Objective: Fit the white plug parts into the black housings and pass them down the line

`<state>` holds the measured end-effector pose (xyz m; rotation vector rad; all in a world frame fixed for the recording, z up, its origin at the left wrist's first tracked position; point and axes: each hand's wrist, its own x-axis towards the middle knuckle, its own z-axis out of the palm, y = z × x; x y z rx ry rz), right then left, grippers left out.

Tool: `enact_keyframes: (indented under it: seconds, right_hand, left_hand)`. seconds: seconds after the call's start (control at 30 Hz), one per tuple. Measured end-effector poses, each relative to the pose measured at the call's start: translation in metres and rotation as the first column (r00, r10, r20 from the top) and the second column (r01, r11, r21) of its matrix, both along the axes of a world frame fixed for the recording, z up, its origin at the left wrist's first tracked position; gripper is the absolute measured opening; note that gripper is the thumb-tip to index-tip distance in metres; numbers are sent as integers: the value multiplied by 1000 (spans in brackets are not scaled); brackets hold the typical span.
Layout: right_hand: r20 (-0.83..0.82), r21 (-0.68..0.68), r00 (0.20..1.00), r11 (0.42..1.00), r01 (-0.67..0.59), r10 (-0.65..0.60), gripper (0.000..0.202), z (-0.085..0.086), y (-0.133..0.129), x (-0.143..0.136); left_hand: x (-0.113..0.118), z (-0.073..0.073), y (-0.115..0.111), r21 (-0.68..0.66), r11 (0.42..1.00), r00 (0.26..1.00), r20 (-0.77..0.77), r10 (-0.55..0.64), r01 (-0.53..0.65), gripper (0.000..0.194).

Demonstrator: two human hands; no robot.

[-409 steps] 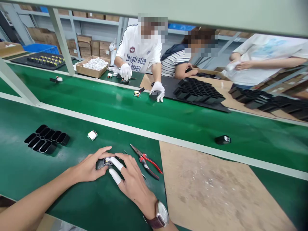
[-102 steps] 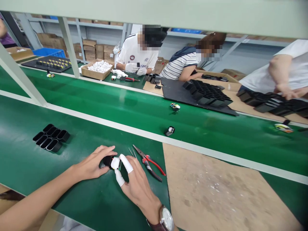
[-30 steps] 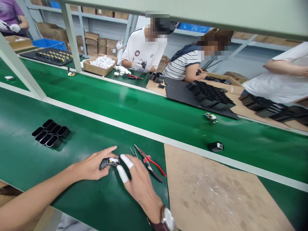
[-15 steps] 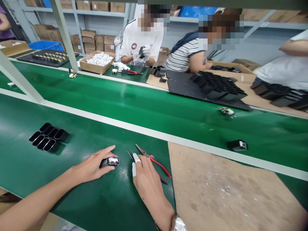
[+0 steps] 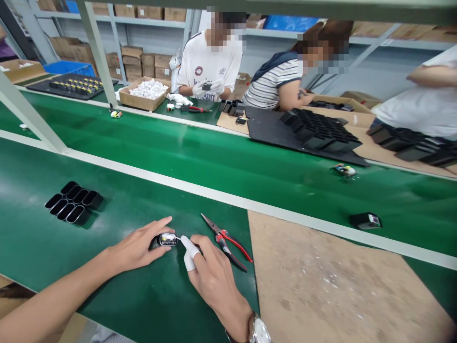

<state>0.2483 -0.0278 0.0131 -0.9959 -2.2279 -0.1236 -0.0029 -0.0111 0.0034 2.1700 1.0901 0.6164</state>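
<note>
Head view: black case [image 5: 155,241] at green bench [image 5: 143,305]; shelves [image 5: 150,20] behind.

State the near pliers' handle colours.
Red and black; the near pliers show best in the head view.

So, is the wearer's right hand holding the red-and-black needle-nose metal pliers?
No, the red-and-black needle-nose metal pliers lie on the smooth green tabletop beside the right hand.

From close above the near side of the flat green table [image 5: 157,305], one head-worn camera faces forward and down, toward grey metal shelves [image 5: 150,20] beyond it.
</note>
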Motion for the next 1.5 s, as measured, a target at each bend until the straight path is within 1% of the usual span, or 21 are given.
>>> enact_keyframes:
  seconds: [0.2, 0.4, 0.63, 0.83, 1.03, 1.23, 1.3, 1.37, 1.43, 1.5]
  right_hand:
    - [31, -8, 1000, 1000, 6, -6, 24, -2, 0, 0]
    - [19, 0, 1000, 1000, 5, -5, 23, -2, -1, 0]
    - [36, -33, 999, 999, -21, 22, 25, -2, -2, -1]
    - [39, -41, 998, 998, -43, 45, 26, 1, -5, -4]
    - [10, -13, 998, 998, -55, 55, 24, 0, -4, -1]
    - [29, -47, 998, 997, -58, 60, 21, 7, -3, 3]
    - [12, -51, 1000, 998, -25, 26, 21, 7, -1, 7]
    - [38, -74, 998, 996, 56, -53, 24, 4, 2, 11]
    - [139, -112, 982, 983, 142, -126, 27, -3, 4, 14]
    - [245, -144, 957, 971, 192, -153, 33, -9, 6, 16]
  left_hand:
    - [2, 0, -1, -7, 1000, 1000, -1, -19, 19, 83]
    - [3, 1, 0, 25, 1000, 1000, -9, -19, 19, 84]
    - [3, 0, -1, -5, 1000, 1000, -15, -23, 23, 82]
    - [5, -1, -2, -15, 998, 998, -24, -54, 53, 81]
    - [4, 0, -2, -1, 999, 999, -20, -50, 50, 82]
    - [2, -1, -1, 15, 999, 999, -31, -30, 31, 79]
    - [1, 0, 0, 4, 1000, 999, -40, -21, 21, 79]
    - [0, 1, 1, -29, 999, 1000, -22, -15, 14, 79]
    - [-2, 1, 2, -86, 996, 1000, 20, -24, 26, 79]
    - [-2, 0, 2, -142, 989, 998, 53, -38, 45, 81]
